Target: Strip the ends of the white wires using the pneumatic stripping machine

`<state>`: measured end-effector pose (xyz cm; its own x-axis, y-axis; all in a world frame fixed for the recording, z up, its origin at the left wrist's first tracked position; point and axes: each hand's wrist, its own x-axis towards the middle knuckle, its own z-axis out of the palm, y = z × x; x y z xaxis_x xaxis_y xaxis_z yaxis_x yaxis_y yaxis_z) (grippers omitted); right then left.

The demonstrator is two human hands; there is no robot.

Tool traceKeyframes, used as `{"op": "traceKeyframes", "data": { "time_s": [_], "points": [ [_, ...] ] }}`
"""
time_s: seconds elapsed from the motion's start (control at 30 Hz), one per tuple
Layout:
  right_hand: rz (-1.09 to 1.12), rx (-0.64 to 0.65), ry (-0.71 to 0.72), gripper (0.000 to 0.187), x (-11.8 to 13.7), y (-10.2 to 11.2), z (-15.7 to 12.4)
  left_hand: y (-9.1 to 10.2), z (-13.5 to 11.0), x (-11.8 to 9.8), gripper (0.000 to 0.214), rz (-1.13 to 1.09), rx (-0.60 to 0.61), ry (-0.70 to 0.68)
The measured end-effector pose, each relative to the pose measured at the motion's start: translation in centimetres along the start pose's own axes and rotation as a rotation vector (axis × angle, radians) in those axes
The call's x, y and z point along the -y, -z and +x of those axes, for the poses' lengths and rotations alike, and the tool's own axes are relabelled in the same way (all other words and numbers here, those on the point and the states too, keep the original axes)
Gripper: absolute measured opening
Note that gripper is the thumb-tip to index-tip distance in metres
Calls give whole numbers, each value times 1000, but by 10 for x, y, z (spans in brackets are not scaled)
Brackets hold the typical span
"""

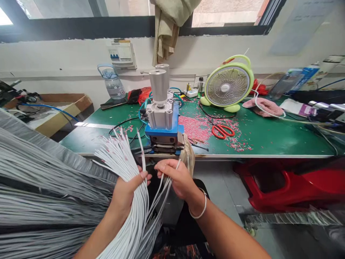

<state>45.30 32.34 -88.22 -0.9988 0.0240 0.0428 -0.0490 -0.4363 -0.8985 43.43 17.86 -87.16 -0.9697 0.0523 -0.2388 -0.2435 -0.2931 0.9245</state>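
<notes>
Landmark: the small pneumatic press [163, 118], blue base and silver cylinder, clamped at the near edge of the green bench [269, 138].

Left hand [126, 192], just below and left of the press: fingers wrapped tight round a thick bundle of white wires [121, 162]. The free ends fan up toward the press's left side; several tips look pinkish, though at this distance I cannot say whether that is insulation or a bared core.

Right hand [179, 180], directly below the press mouth: fingers pinched together on a few wires [164, 185] drawn out of the bundle, one end pointing up at the jaws of the press. A bracelet sits on that wrist.

Progress, as a judgement: right of the press lies a dense drift of pink offcuts [195, 129], spreading past the red scissors [222, 131], so a good many ends appear to be done. Far left of the press, a large heap of grey-white wires [35, 194] fills the near foreground; if these await the same treatment, much remains.

Behind the press: a water jug [113, 84] to the left, a green desk fan [229, 84] to the right, and a cloth [168, 25] hanging from the window.
</notes>
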Motion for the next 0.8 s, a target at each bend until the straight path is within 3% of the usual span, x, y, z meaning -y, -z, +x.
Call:
{"op": "traceKeyframes", "data": {
  "time_s": [0.17, 0.27, 0.4, 0.57, 0.8],
  "points": [
    [-57, 33, -78, 28, 1, -7, 2, 13, -9, 23, 28, 271, 130, -119],
    [-12, -8, -102, 27, -1, -8, 4, 26, -10, 31, 27, 324, 59, -195],
    [70, -24, -108, 28, 1, -2, 7, 39, -13, 33, 27, 211, -12, -192],
    [190, 96, -204, 23, 7, 5, 11, 33, -12, 21, 28, 62, -95, -103],
    [329, -40, -135, 16, 13, 7, 22, 17, -8, 2, 28, -3, -130, -103]
  ]
}}
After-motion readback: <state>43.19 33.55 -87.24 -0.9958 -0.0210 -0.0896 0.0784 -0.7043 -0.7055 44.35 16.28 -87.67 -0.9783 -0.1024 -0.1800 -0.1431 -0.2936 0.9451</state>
